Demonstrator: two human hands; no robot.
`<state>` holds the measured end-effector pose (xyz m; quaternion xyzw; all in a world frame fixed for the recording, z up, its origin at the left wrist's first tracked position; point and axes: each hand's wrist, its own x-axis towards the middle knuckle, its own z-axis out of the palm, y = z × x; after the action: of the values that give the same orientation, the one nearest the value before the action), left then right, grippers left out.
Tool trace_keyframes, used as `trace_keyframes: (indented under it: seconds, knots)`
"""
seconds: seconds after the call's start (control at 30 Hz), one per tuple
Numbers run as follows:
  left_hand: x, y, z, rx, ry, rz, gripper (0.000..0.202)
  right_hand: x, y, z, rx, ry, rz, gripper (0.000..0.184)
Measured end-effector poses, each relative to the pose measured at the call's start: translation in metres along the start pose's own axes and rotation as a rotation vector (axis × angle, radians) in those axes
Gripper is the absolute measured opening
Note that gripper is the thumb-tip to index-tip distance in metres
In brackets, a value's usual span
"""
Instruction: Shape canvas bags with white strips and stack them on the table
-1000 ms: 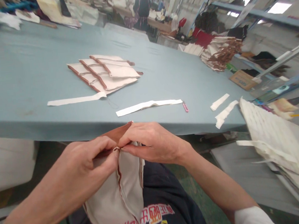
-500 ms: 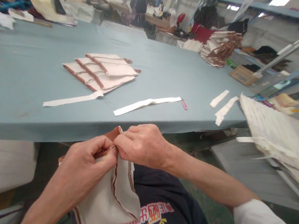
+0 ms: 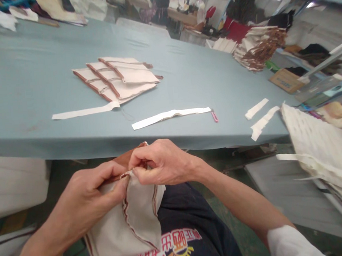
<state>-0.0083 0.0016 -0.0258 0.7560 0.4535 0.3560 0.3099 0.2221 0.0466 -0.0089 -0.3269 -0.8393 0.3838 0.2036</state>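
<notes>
A cream fabric piece with brown trim (image 3: 131, 222) hangs over my lap, just below the table's near edge. My left hand (image 3: 89, 197) pinches its top edge from the left. My right hand (image 3: 158, 162) pinches the same edge from the right, fingertips almost meeting the left thumb. A brown flap of the piece shows behind my fingers.
On the grey-blue table (image 3: 22, 84) lie a fanned stack of similar trimmed pieces (image 3: 116, 79), two long white strips (image 3: 170, 116) (image 3: 83, 111), a small pink tool (image 3: 214, 116) and two short strips (image 3: 259, 117). A heap of cream fabric (image 3: 320, 147) sits at right. Stacked goods and a person stand far behind.
Both hands stay pinched on the piece's top edge; the brown flap has folded lower behind my fingers and the cream fabric has shifted slightly left on my lap.
</notes>
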Motion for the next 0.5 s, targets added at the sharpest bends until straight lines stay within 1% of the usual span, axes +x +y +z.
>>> trace_keyframes:
  seconds: [0.1,0.17,0.23,0.3,0.4,0.5]
  knots:
    - [0.004,0.005,-0.007,0.116,-0.017,0.054,0.022,0.0,-0.009,0.002,-0.199,0.02,-0.008,0.018]
    - [0.009,0.012,-0.013,0.217,-0.014,0.129,0.023,0.0,-0.015,0.0,-0.291,0.057,-0.02,0.021]
    - [0.015,0.02,-0.019,0.294,0.007,0.213,0.026,0.0,-0.019,-0.005,-0.305,0.105,-0.065,0.021]
    - [0.022,0.029,-0.022,0.304,0.039,0.253,0.028,0.001,-0.021,-0.012,-0.258,0.152,-0.161,0.015]
    - [0.028,0.039,-0.02,0.247,0.091,0.236,0.029,0.003,-0.019,-0.02,-0.228,0.215,-0.298,0.01]
    - [0.026,0.039,-0.019,0.199,0.109,0.167,0.028,0.005,-0.018,-0.023,-0.247,0.22,-0.312,0.013]
